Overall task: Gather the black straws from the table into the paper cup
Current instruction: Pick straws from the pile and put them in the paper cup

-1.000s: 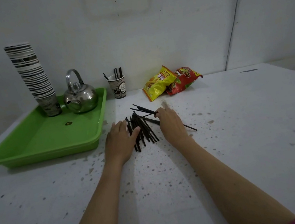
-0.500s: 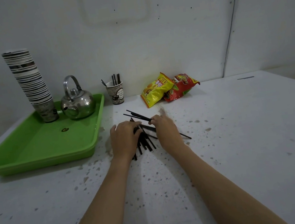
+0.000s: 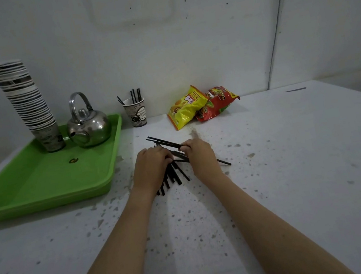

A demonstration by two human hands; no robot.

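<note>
black straws (image 3: 173, 175) between both hands

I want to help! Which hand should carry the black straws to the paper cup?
Probably the left hand: it covers the pile of black straws. The right hand pinches only a few. The printed paper cup stands beyond both.

A single wide-angle view comes from the person's head, looking forward and down across the white speckled bench (image 3: 295, 167) toward the wall behind it. Both forearms enter from the bottom edge and reach away from the camera, so the left hand (image 3: 150, 169) and right hand (image 3: 201, 157) sit near the middle of the frame, fairly close. The green tray (image 3: 32, 192) fills the left side, the bench's far right corner lies at the right edge, and straight lines bow outward toward the borders.
</note>
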